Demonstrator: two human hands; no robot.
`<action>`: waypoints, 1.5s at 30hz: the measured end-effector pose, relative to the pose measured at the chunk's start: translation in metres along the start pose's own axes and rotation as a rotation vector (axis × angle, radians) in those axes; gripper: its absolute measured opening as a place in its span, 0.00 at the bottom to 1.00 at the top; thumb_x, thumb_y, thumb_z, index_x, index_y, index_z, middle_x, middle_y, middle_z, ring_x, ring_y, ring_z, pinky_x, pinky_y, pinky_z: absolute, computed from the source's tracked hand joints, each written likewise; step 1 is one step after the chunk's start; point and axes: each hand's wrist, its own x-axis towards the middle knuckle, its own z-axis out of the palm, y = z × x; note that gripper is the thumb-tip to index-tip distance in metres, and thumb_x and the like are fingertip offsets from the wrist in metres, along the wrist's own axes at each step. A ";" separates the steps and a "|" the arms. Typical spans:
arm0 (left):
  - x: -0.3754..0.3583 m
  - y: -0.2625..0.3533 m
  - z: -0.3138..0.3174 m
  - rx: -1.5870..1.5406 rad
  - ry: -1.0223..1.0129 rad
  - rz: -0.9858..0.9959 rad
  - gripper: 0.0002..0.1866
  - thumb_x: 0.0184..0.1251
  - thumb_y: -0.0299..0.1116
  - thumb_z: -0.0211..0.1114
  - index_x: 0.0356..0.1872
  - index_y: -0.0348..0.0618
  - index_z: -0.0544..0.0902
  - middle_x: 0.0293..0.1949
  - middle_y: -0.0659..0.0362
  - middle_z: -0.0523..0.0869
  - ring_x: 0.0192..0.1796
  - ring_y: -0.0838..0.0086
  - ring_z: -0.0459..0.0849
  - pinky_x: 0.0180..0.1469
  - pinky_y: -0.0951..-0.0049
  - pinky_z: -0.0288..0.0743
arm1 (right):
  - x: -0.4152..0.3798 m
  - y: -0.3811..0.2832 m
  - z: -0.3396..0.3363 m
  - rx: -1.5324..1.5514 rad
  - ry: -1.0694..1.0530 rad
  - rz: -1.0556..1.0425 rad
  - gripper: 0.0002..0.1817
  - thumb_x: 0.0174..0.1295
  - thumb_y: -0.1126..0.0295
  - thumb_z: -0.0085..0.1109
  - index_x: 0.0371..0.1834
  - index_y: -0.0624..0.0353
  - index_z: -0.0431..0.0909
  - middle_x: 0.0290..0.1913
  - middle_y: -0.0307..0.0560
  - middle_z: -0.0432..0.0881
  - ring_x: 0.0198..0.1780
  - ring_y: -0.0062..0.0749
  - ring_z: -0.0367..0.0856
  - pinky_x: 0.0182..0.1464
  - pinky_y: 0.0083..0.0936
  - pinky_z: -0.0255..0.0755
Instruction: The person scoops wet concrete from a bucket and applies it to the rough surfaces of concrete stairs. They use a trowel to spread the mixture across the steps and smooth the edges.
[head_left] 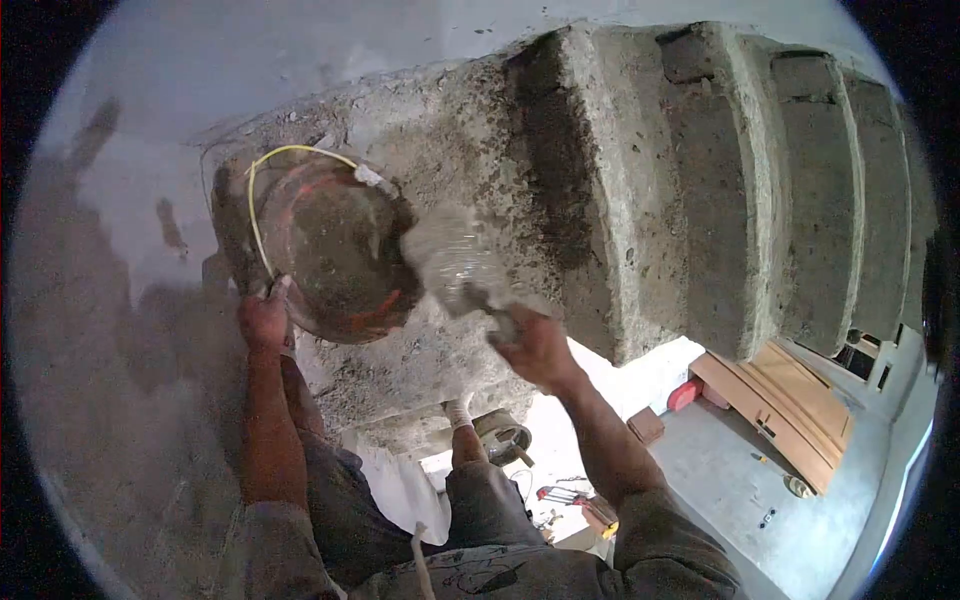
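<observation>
My right hand (537, 350) is closed around the handle of a trowel (455, 262), whose broad blade is smeared by motion. The blade passes just beside the right rim of a round bucket (385, 318) with grey-brown wet mortar (345, 245) in it. At the bucket's lower left edge, my left hand (265, 315) grips the rim, thumb up where a yellow tube-like handle (252, 205) meets it. This handle arcs over the far side to a white lump (368, 176). The bucket stands on a rough, mortar-spattered concrete landing (440, 130).
Concrete steps (715, 180) run off to the right, with a dark wet patch on the nearest riser. A grey plastered wall (120, 280) borders the left. Below lie another bucket (503, 438), a wooden door panel (785, 405), a red container (685, 394) and scattered tools (562, 495).
</observation>
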 end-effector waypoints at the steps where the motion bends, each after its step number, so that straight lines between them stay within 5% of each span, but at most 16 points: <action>1: 0.009 -0.018 0.021 -0.061 -0.001 -0.093 0.33 0.53 0.56 0.66 0.46 0.32 0.80 0.43 0.40 0.82 0.46 0.52 0.81 0.50 0.57 0.72 | 0.018 -0.014 0.011 0.001 -0.007 -0.006 0.20 0.60 0.60 0.56 0.51 0.59 0.71 0.39 0.62 0.80 0.41 0.51 0.80 0.43 0.43 0.74; 4: -0.018 0.043 -0.015 -0.028 -0.055 -0.079 0.28 0.54 0.53 0.66 0.41 0.32 0.81 0.35 0.46 0.85 0.40 0.59 0.84 0.47 0.62 0.74 | 0.065 -0.036 0.047 -0.209 -0.064 -0.058 0.20 0.61 0.58 0.53 0.51 0.58 0.71 0.45 0.62 0.79 0.47 0.53 0.79 0.46 0.41 0.74; 6: -0.025 0.068 -0.030 0.119 -0.146 -0.042 0.25 0.56 0.50 0.65 0.35 0.32 0.82 0.28 0.48 0.85 0.34 0.61 0.85 0.43 0.63 0.76 | 0.100 -0.035 0.076 -0.558 0.184 -0.177 0.18 0.58 0.65 0.55 0.50 0.59 0.70 0.38 0.58 0.79 0.42 0.50 0.80 0.38 0.42 0.74; 10: -0.040 0.085 -0.034 0.074 -0.154 0.036 0.22 0.56 0.49 0.64 0.30 0.35 0.83 0.24 0.47 0.84 0.30 0.60 0.85 0.36 0.62 0.77 | 0.160 0.002 0.134 -0.127 0.154 -0.101 0.22 0.56 0.58 0.57 0.50 0.59 0.71 0.40 0.57 0.79 0.46 0.49 0.79 0.42 0.42 0.75; 12: -0.032 0.056 -0.009 0.123 -0.086 0.077 0.21 0.55 0.49 0.64 0.28 0.36 0.83 0.23 0.47 0.83 0.30 0.57 0.85 0.34 0.62 0.77 | 0.157 -0.029 0.113 -0.516 -0.257 -0.062 0.24 0.55 0.54 0.58 0.50 0.58 0.71 0.39 0.58 0.80 0.45 0.47 0.80 0.41 0.41 0.76; 16: -0.042 0.057 -0.012 -0.100 -0.043 0.051 0.23 0.58 0.50 0.61 0.32 0.35 0.82 0.27 0.44 0.83 0.34 0.50 0.83 0.38 0.56 0.76 | 0.111 -0.030 0.095 -0.399 -0.169 0.060 0.24 0.53 0.55 0.60 0.48 0.58 0.71 0.36 0.57 0.80 0.40 0.48 0.81 0.39 0.42 0.76; 19: -0.009 -0.032 0.022 0.278 0.032 0.196 0.23 0.60 0.51 0.58 0.36 0.36 0.81 0.34 0.41 0.82 0.39 0.47 0.82 0.42 0.54 0.74 | 0.094 0.000 0.108 -0.101 0.226 -0.215 0.17 0.49 0.63 0.60 0.41 0.59 0.73 0.30 0.56 0.80 0.33 0.56 0.79 0.37 0.43 0.75; 24: -0.001 -0.081 0.042 0.293 0.055 0.063 0.22 0.60 0.49 0.57 0.37 0.36 0.81 0.33 0.41 0.82 0.39 0.44 0.80 0.42 0.52 0.74 | 0.038 0.007 0.077 0.055 0.253 -0.184 0.15 0.51 0.62 0.58 0.38 0.58 0.72 0.31 0.57 0.79 0.36 0.57 0.78 0.37 0.44 0.74; 26: 0.014 -0.111 0.062 0.193 0.059 -0.080 0.21 0.59 0.48 0.59 0.33 0.35 0.81 0.29 0.42 0.82 0.36 0.43 0.81 0.41 0.52 0.75 | 0.013 0.017 0.063 0.201 0.162 -0.064 0.15 0.51 0.60 0.58 0.36 0.58 0.72 0.30 0.57 0.79 0.36 0.58 0.78 0.37 0.43 0.73; 28: 0.008 -0.099 0.058 0.400 0.217 0.050 0.19 0.56 0.45 0.61 0.28 0.35 0.81 0.27 0.42 0.82 0.33 0.44 0.81 0.39 0.52 0.75 | -0.003 0.056 0.074 0.203 0.155 0.002 0.11 0.52 0.65 0.60 0.33 0.58 0.73 0.30 0.54 0.80 0.32 0.50 0.80 0.34 0.38 0.74; 32: -0.014 -0.045 0.037 0.383 0.301 -0.001 0.17 0.54 0.42 0.64 0.23 0.35 0.80 0.24 0.42 0.82 0.31 0.47 0.81 0.36 0.52 0.75 | -0.023 0.147 0.081 1.043 0.074 0.333 0.08 0.57 0.71 0.57 0.38 0.60 0.74 0.29 0.39 0.79 0.26 0.26 0.77 0.25 0.26 0.72; 34: -0.013 -0.053 0.037 0.235 0.399 0.244 0.15 0.54 0.41 0.64 0.25 0.35 0.80 0.23 0.43 0.81 0.29 0.48 0.81 0.35 0.54 0.75 | -0.028 0.244 0.096 1.226 0.071 0.425 0.09 0.58 0.70 0.55 0.39 0.62 0.73 0.27 0.42 0.77 0.24 0.28 0.76 0.23 0.27 0.72; 36: -0.001 -0.064 0.038 0.372 0.338 0.244 0.16 0.56 0.41 0.64 0.26 0.35 0.80 0.23 0.43 0.81 0.30 0.48 0.82 0.35 0.55 0.75 | -0.053 0.236 0.054 1.431 0.217 0.546 0.08 0.60 0.68 0.53 0.37 0.61 0.72 0.25 0.42 0.74 0.22 0.27 0.74 0.22 0.24 0.71; 40: 0.008 -0.076 0.040 0.399 0.167 0.068 0.21 0.59 0.47 0.61 0.29 0.33 0.80 0.27 0.42 0.81 0.33 0.48 0.81 0.38 0.55 0.75 | -0.111 0.154 -0.002 1.078 0.225 0.507 0.18 0.62 0.60 0.52 0.47 0.63 0.72 0.24 0.38 0.72 0.21 0.23 0.71 0.22 0.22 0.69; 42: 0.022 -0.108 0.056 0.448 0.170 0.124 0.24 0.59 0.50 0.60 0.30 0.32 0.81 0.29 0.41 0.81 0.35 0.47 0.81 0.40 0.55 0.75 | -0.110 0.130 0.001 1.094 0.185 0.460 0.12 0.60 0.61 0.56 0.38 0.57 0.73 0.24 0.37 0.74 0.22 0.21 0.73 0.23 0.20 0.70; 45: 0.001 -0.057 0.027 0.448 0.127 0.063 0.28 0.59 0.55 0.59 0.33 0.31 0.81 0.33 0.39 0.82 0.39 0.45 0.81 0.43 0.54 0.74 | -0.068 0.074 0.017 0.501 0.117 0.279 0.13 0.58 0.61 0.55 0.39 0.58 0.72 0.27 0.47 0.78 0.26 0.33 0.78 0.28 0.31 0.74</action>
